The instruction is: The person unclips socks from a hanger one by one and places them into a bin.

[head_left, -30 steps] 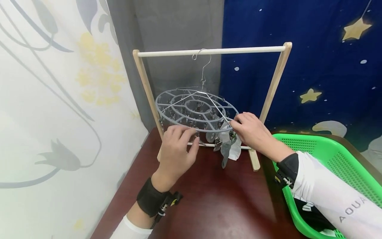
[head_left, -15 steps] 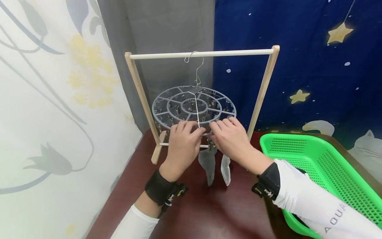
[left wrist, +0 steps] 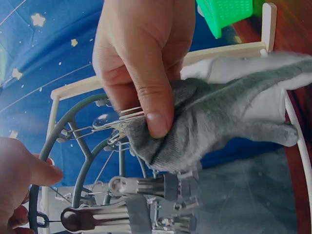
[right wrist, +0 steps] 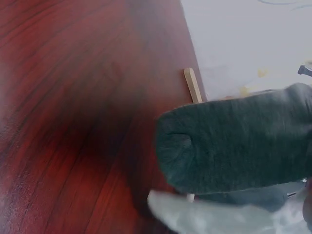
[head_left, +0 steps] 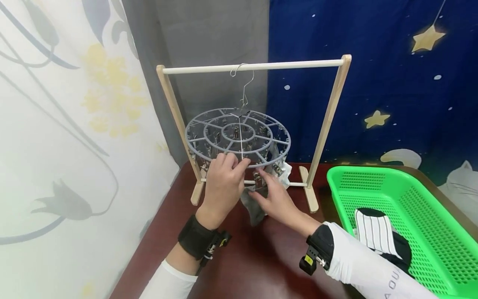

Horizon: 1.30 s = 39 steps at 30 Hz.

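Note:
A round grey clip hanger [head_left: 239, 141] hangs by its wire hook. At its front rim my left hand [head_left: 224, 182] grips the ring with bent fingers; in the left wrist view that hand's thumb [left wrist: 46, 173] lies near the ring. Just to the right and lower, my right hand [head_left: 278, 201] pinches the top of a grey sock [head_left: 252, 209] beside a metal clip [left wrist: 129, 117]. The sock [right wrist: 234, 141] hangs down toe lowest in the head view. A white sock [right wrist: 209, 214] hangs close by. Whether the clip bites the sock is hard to tell.
The hanger's hook sits on a rack's white bar [head_left: 295, 65]. Wooden legs [head_left: 328, 120] stand on a dark red table [head_left: 239, 265]. A green basket [head_left: 429, 232] on the right contains black and white striped cloth [head_left: 373, 232]. Several metal clips dangle from the hanger.
The hanger has turned, bringing the grey sock to the front. My left hand has taken hold of the rim. My right hand has moved from the rim, left and down onto the sock.

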Motion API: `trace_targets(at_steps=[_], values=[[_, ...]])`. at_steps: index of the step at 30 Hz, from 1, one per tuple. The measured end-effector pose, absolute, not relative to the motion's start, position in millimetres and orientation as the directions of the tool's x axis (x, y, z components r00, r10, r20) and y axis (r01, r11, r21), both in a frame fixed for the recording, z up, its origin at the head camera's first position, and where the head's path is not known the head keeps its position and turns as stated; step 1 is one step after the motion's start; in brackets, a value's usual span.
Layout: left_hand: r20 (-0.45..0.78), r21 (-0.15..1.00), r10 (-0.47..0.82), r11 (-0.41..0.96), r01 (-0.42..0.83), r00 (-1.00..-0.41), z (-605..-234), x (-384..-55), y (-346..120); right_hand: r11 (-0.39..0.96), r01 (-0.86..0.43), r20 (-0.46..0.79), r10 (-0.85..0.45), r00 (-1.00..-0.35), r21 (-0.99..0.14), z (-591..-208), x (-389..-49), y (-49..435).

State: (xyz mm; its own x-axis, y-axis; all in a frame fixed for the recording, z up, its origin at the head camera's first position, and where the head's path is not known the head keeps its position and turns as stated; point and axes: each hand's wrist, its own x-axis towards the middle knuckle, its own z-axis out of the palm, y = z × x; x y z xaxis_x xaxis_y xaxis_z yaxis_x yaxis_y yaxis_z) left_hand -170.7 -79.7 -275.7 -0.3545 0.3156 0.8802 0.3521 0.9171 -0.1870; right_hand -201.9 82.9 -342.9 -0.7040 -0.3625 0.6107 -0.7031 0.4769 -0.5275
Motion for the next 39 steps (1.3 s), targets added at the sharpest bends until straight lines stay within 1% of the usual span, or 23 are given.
trace_targets(at_steps=[2, 3, 5, 7, 10, 14, 16, 18, 20, 22, 23, 25, 28, 32, 39], values=[[0.882, -0.193, 0.318, 0.917, 0.348, -0.348, -276, -171, -79, 0.451, -0.645, 0.523, -0.377, -0.764, -0.618, -343, -205, 84], [0.885, -0.194, 0.316, 0.918, 0.347, -0.342, -276, -171, -79, 0.436, -0.628, 0.497, -0.385, -0.778, -0.645, -344, -206, 85], [0.888, -0.189, 0.313, 0.917, 0.351, -0.338, -278, -171, -80, 0.405, -0.609, 0.468, -0.399, -0.789, -0.682, -346, -205, 86], [0.882, -0.182, 0.319, 0.91, 0.373, -0.348, -281, -171, -81, 0.375, -0.609, 0.459, -0.417, -0.784, -0.699, -347, -203, 84], [0.861, -0.148, 0.333, 0.887, 0.438, -0.385, -287, -170, -81, 0.34, -0.623, 0.46, -0.45, -0.766, -0.704, -345, -198, 81], [0.829, -0.073, 0.333, 0.861, 0.503, -0.449, -298, -165, -80, 0.315, -0.59, 0.416, -0.473, -0.777, -0.743, -340, -193, 79], [0.81, -0.017, 0.311, 0.859, 0.511, -0.497, -303, -163, -80, 0.321, -0.57, 0.394, -0.472, -0.788, -0.756, -338, -192, 78], [0.764, 0.073, 0.292, 0.846, 0.528, -0.575, -306, -163, -79, 0.326, -0.56, 0.376, -0.481, -0.792, -0.762, -337, -192, 78], [0.688, 0.204, 0.286, 0.806, 0.556, -0.667, -307, -164, -79, 0.32, -0.554, 0.365, -0.492, -0.79, -0.769, -336, -193, 78], [0.602, 0.341, 0.29, 0.749, 0.569, -0.744, -305, -166, -79, 0.315, -0.552, 0.356, -0.506, -0.786, -0.772, -336, -193, 78], [0.561, 0.403, 0.295, 0.72, 0.566, -0.774, -304, -168, -79, 0.309, -0.55, 0.35, -0.514, -0.783, -0.776, -337, -194, 78], [0.504, 0.482, 0.302, 0.679, 0.554, -0.809, -303, -170, -80, 0.304, -0.546, 0.342, -0.524, -0.78, -0.78, -338, -194, 79], [0.471, 0.531, 0.296, 0.657, 0.535, -0.831, -301, -171, -82, 0.302, -0.548, 0.339, -0.532, -0.776, -0.78, -340, -195, 80], [0.459, 0.558, 0.284, 0.645, 0.522, -0.842, -302, -172, -83, 0.294, -0.54, 0.319, -0.556, -0.768, -0.788, -341, -198, 82], [0.496, 0.559, 0.252, 0.64, 0.527, -0.831, -300, -175, -83, 0.334, -0.486, 0.213, -0.603, -0.768, -0.808, -341, -202, 82]])
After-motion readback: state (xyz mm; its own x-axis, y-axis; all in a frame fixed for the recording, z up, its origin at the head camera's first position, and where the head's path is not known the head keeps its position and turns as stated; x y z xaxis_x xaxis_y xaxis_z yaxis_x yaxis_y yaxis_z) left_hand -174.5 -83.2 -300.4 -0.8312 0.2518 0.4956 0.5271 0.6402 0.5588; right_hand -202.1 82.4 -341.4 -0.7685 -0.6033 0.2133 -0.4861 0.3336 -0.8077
